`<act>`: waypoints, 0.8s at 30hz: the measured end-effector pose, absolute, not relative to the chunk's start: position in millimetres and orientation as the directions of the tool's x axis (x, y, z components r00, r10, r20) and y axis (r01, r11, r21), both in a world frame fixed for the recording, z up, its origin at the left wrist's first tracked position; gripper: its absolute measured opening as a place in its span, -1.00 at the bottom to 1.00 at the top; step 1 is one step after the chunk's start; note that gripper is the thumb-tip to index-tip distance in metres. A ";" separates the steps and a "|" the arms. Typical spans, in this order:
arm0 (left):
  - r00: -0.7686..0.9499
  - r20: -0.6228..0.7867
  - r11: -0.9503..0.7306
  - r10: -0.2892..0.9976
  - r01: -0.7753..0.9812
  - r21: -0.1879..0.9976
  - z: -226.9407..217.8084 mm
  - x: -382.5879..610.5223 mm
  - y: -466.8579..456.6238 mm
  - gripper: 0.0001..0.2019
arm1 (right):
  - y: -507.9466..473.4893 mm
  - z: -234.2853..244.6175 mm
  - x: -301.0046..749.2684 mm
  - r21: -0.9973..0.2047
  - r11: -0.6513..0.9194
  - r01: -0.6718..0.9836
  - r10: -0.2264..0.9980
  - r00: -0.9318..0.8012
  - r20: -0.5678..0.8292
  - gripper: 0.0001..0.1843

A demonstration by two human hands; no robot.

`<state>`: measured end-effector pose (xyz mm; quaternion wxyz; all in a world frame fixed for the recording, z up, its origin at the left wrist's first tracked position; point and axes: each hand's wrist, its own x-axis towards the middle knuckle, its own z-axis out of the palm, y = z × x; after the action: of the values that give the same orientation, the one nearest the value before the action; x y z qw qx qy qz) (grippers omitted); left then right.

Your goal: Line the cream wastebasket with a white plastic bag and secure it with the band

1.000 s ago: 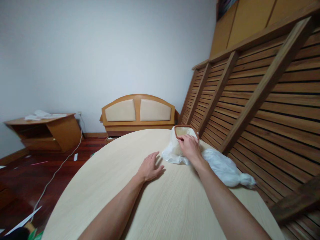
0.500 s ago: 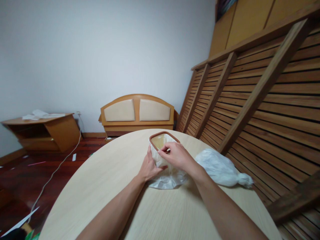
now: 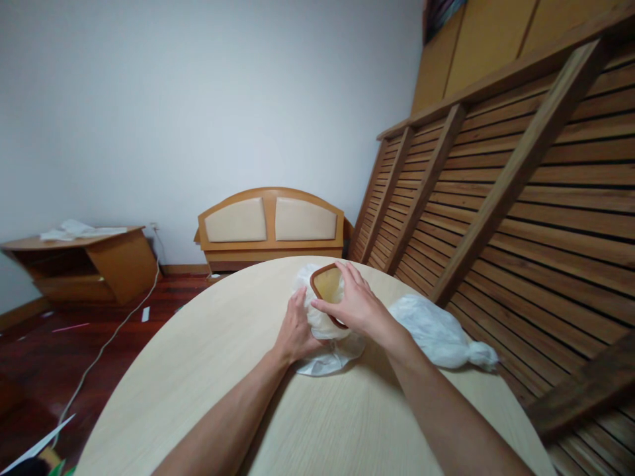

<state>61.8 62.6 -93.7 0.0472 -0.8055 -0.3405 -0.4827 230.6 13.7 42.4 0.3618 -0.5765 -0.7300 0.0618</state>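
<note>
"Two big wooden things surround us; which?"

"The slatted panel, filling the right of the frame, then the pale round table, lower middle."

"And on it?"

"A knotted white bag, right of centre, just beyond our right forearm, crowding that side. Next, our brown-rimmed container, mid-frame, between both hands."

"How does it lie?"

"Tilted, its mouth turned toward the lower right, the mouth's long axis slanting from upper left to lower right. Neither hand is nearer: our left hand clasps its left side through thin white plastic, and our right hand has thumb and fingers spread across the mouth at the rim."

"Gripping there?"

"We cannot tell. Loose plastic, bunched around and beneath it, is what gets in our way."
</note>
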 end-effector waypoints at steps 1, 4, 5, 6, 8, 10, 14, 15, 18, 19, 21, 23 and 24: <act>0.306 0.818 -0.769 0.487 0.594 0.235 -92.1 62.0 61.8 0.22 | 14.4 42.1 232.0 -0.516 0.307 0.799 0.896 -0.059 0.441 0.07; 0.318 0.833 -0.787 0.453 0.582 0.206 -87.1 63.3 58.7 0.20 | 17.0 41.9 235.7 -0.541 0.256 0.801 0.917 -0.024 0.398 0.15; 0.322 0.837 -0.792 0.442 0.578 0.196 -85.7 63.8 57.6 0.20 | 17.9 42.0 236.8 -0.547 0.250 0.799 0.921 -0.022 0.389 0.16; 0.327 0.839 -0.796 0.435 0.576 0.188 -84.6 64.1 56.6 0.19 | 18.7 42.1 237.6 -0.552 0.247 0.796 0.924 -0.021 0.382 0.16; 0.333 0.840 -0.799 0.429 0.574 0.181 -83.4 64.7 55.4 0.20 | 20.0 42.0 238.8 -0.558 0.242 0.794 0.926 -0.017 0.377 0.15; 0.331 0.841 -0.799 0.427 0.574 0.180 -83.3 65.0 55.3 0.20 | 21.2 41.1 239.2 -0.562 0.238 0.792 0.923 -0.005 0.385 0.15; 0.314 0.844 -0.790 0.434 0.583 0.190 -84.7 65.8 56.5 0.19 | 23.9 37.6 237.8 -0.564 0.261 0.783 0.899 0.015 0.437 0.13; 0.309 0.843 -0.786 0.440 0.587 0.195 -84.9 66.0 56.6 0.19 | 24.4 36.8 237.1 -0.564 0.270 0.780 0.891 0.019 0.453 0.12; 0.295 0.836 -0.774 0.463 0.594 0.219 -84.3 66.6 56.1 0.18 | 25.1 36.4 235.0 -0.567 0.287 0.772 0.870 0.038 0.492 0.09; 0.288 0.832 -0.770 0.473 0.595 0.231 -83.9 66.8 55.8 0.18 | 25.2 37.0 234.5 -0.572 0.294 0.766 0.860 0.048 0.508 0.07; 0.273 0.823 -0.759 0.499 0.596 0.262 -83.3 67.1 55.5 0.17 | 25.7 38.8 234.2 -0.587 0.318 0.744 0.835 0.073 0.546 0.05; 0.263 0.807 -0.747 0.528 0.596 0.294 -83.2 67.4 55.5 0.16 | 26.9 40.9 234.8 -0.604 0.349 0.716 0.809 0.096 0.580 0.04; 0.259 0.800 -0.742 0.541 0.596 0.309 -83.3 67.7 55.6 0.15 | 27.7 41.7 235.4 -0.611 0.362 0.704 0.800 0.102 0.591 0.03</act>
<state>67.7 55.6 -83.3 0.0277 -0.7930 -0.3583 -0.4919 235.4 27.7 41.7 0.4839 -0.5628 -0.6683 0.0497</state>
